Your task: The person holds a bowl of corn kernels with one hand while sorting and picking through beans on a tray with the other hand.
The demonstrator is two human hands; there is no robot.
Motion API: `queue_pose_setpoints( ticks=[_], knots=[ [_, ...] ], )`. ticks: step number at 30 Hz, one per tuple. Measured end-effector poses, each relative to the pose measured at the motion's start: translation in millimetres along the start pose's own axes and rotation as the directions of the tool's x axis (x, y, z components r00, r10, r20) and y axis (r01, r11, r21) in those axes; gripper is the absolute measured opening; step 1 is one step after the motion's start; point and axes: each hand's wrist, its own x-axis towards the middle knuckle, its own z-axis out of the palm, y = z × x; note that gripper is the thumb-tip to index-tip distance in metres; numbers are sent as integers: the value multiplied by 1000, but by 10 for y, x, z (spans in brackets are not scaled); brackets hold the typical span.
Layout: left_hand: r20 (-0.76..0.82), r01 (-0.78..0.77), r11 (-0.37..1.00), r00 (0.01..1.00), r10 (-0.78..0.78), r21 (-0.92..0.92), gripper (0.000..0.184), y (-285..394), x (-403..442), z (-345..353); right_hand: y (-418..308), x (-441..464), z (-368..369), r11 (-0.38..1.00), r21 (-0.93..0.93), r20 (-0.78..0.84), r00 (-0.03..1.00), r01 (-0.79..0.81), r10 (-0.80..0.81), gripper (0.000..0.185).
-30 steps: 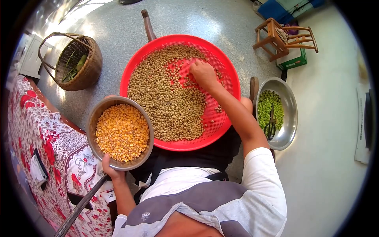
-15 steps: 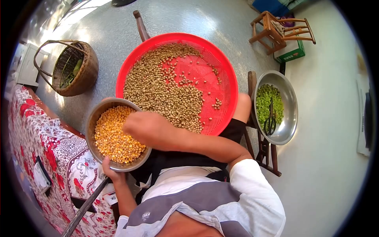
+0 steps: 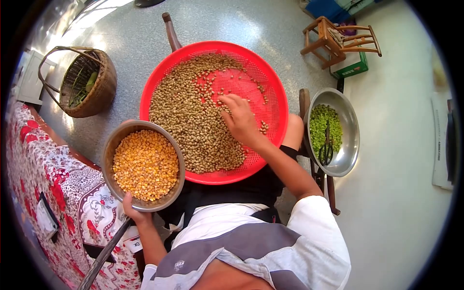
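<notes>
My left hand [image 3: 136,209] grips the near rim of a metal bowl [image 3: 175,186], thumb over the edge. Yellow corn kernels [image 3: 145,164] fill much of that bowl. Beside it lies a wide red mesh sieve [image 3: 279,104], spread with small brownish round beans or seeds [image 3: 186,106], thickest toward the left and front. Over the sieve's right-centre hovers my right hand [image 3: 240,121], palm down, its fingers curved and apart. Nothing shows in those fingers, though their undersides are hidden.
To the right, a metal basin [image 3: 350,150] holds chopped green pieces [image 3: 325,126] and dark scissors [image 3: 327,147]. Up left stands a wicker basket [image 3: 104,89]; a wooden chair [image 3: 328,43] is at upper right. A floral cloth [image 3: 63,188] covers the left side.
My right hand has moved from above the corn bowl, right and away from me, to over the sieve, and its fingers have opened. My left hand stays on the bowl.
</notes>
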Motion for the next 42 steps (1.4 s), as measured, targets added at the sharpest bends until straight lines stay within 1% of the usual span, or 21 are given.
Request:
queue_pose_setpoints(
  ticks=[2,3,5,6,8,9,10,12,13,15,19,21,22,24,28,30,34,36,37,40,42],
  knots=[
    [-7,4,1000,1000,-4,11,66,0,1,-16,194,-99,-68,941,-333,41,996,-58,76,27],
    [-9,3,1000,1000,-3,10,66,-1,-3,-4,224,-179,-67,941,-333,44,996,-56,75,27],
    [-17,-19,999,1000,20,30,66,4,-17,30,188,-399,-59,922,-356,261,964,150,-57,28],
    [-19,-20,999,1000,21,33,66,6,-24,44,156,-439,-83,924,-352,261,964,150,-57,28],
    [-20,-39,998,999,39,39,65,6,-31,66,105,-472,-152,980,-154,426,903,127,-50,25],
    [-21,-39,998,999,40,41,65,8,-28,57,136,-420,-183,994,-93,336,941,64,-29,20],
    [-18,-23,999,1000,24,40,65,12,-22,35,213,-346,-204,994,-92,336,941,61,-27,20],
    [-12,-7,999,1000,7,43,64,16,-16,7,418,-156,-249,990,-127,86,994,-60,71,14],
    [-14,-3,999,1000,3,46,64,18,-11,-1,531,-62,-273,990,-126,82,994,-61,72,14],
    [-15,-6,999,1000,6,51,64,17,-9,6,718,117,-288,935,-305,-12,982,-182,188,11],
    [-29,-40,997,999,42,60,64,11,-25,34,875,240,-204,919,-372,18,989,-132,150,10],
    [-28,-42,998,999,43,56,64,2,-24,14,935,254,-180,887,-462,47,999,-2,27,8],
    [-21,-29,998,999,30,51,65,3,-14,-12,963,259,-161,887,-461,50,998,-1,28,8],
    [-10,-17,999,1000,17,46,65,11,-14,-11,1009,258,-122,838,-534,86,993,112,-79,8],
    [-4,-31,998,1000,31,50,66,21,-25,60,1024,229,-55,830,-545,78,993,120,-92,6],
    [-14,-38,998,999,39,54,66,17,-24,45,993,216,-47,880,-475,33,999,-23,44,7],
    [3,-14,999,1000,14,44,66,22,-22,22,914,266,-29,935,-355,-12,1000,-14,10,7],
    [5,-17,999,1000,17,46,66,19,-22,38,847,309,-56,900,-434,129,992,45,13,9],
    [-5,-26,999,1000,26,48,66,12,-17,33,790,307,-71,901,-432,128,992,45,11,9],
    [-24,-47,998,999,48,51,66,12,-12,38,644,175,-99,928,-370,249,967,51,46,8],
    [-39,-54,997,998,56,49,66,-6,-30,38,644,84,-115,960,-269,237,962,-72,139,9]
  ],
)
